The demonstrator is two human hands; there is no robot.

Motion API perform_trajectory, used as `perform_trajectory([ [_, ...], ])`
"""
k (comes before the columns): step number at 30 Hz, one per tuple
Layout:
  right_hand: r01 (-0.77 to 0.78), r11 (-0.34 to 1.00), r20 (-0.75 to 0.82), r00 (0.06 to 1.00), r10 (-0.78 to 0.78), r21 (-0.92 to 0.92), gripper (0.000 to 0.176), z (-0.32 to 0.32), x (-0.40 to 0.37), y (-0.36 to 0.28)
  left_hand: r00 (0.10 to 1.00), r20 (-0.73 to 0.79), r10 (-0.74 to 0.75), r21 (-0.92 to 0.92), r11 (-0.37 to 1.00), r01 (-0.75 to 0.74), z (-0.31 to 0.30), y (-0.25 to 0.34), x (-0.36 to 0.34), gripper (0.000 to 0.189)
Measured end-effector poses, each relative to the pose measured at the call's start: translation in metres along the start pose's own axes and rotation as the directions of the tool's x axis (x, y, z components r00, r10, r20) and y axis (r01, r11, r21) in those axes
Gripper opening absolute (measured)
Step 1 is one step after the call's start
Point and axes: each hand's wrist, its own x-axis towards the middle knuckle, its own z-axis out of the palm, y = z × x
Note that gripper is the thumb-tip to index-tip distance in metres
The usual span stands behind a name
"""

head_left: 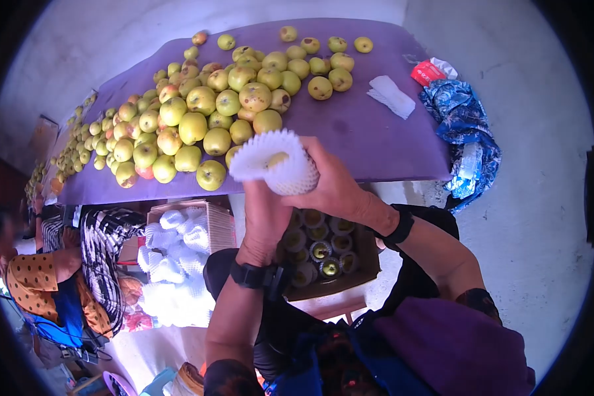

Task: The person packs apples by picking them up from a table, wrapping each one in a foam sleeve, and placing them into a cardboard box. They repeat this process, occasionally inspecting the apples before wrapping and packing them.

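Observation:
Between my two hands is a white foam net sleeve (290, 173) with a yellow-green apple (277, 159) partly visible inside its flared opening. My left hand (264, 214) supports the sleeve from below on its left side. The fingers of my right hand (333, 181) wrap round the sleeve's right side. Just beyond, a large pile of yellow-green apples (201, 99) lies on the purple-covered table (369, 145). Below my hands, a cardboard box (360, 280) holds several apples in foam sleeves.
A box of white foam sleeves (178, 244) stands at the left. Further left sits another person (36, 280). On the table's right lie a folded white cloth (391, 96) and a blue patterned cloth (465, 119) over the edge.

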Motion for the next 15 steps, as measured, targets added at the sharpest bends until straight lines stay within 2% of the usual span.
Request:
perform_trajectory([
  [1, 0.121, 0.992, -0.033, 0.992, -0.122, -0.037, 0.075, 0.003, -0.001, 0.001, 0.999, -0.002, -0.044, -0.008, 0.999, 0.044, -0.014, -0.007, 0.002, 0.058],
  [2, 0.123, 0.992, -0.021, 0.992, -0.123, -0.033, 0.075, 0.003, 0.0, 0.0, 0.999, -0.011, -0.036, -0.011, 0.999, 0.036, -0.019, -0.009, 0.0, 0.058],
  [3, 0.232, 0.956, 0.039, 0.973, -0.229, -0.177, 0.074, 0.001, 0.003, -0.002, 0.988, 0.134, -0.077, -0.243, 0.964, 0.108, -0.021, -0.01, -0.002, 0.058],
  [4, 0.342, 0.887, 0.11, 0.94, -0.324, -0.311, 0.074, -0.001, 0.005, -0.002, 0.955, 0.286, -0.079, -0.447, 0.87, 0.206, -0.022, -0.01, -0.004, 0.059],
  [5, 0.344, 0.887, 0.116, 0.939, -0.324, -0.309, 0.074, -0.001, 0.006, 0.0, 0.933, 0.334, -0.134, -0.489, 0.822, 0.293, -0.022, -0.01, -0.005, 0.058],
  [7, 0.455, 0.739, 0.155, 0.884, -0.441, -0.497, 0.074, 0.0, 0.006, 0.005, 0.941, 0.288, -0.178, -0.484, 0.821, 0.304, -0.029, -0.013, -0.004, 0.057],
  [8, 0.458, 0.739, 0.161, 0.883, -0.44, -0.494, 0.074, -0.001, 0.006, 0.005, 0.943, 0.244, -0.225, -0.478, 0.819, 0.318, -0.032, -0.013, -0.004, 0.056],
  [10, 0.441, 0.633, 0.146, 0.875, -0.462, -0.637, 0.076, -0.003, 0.008, 0.0, 0.934, 0.278, -0.226, -0.513, 0.787, 0.343, -0.03, -0.005, -0.003, 0.056],
  [12, 0.434, 0.635, 0.157, 0.882, -0.445, -0.639, 0.077, 0.001, 0.006, -0.002, 0.921, 0.314, -0.23, -0.542, 0.753, 0.373, -0.03, -0.003, -0.002, 0.055],
  [14, 0.431, 0.64, 0.17, 0.888, -0.428, -0.637, 0.078, 0.003, 0.005, -0.002, 0.973, 0.036, -0.226, -0.303, 0.926, 0.227, -0.033, -0.006, -0.002, 0.053],
  [15, 0.393, 0.722, 0.177, 0.916, -0.359, -0.57, 0.079, 0.003, 0.005, -0.001, 0.975, 0.032, -0.22, -0.302, 0.928, 0.219, -0.034, -0.004, -0.002, 0.053],
])
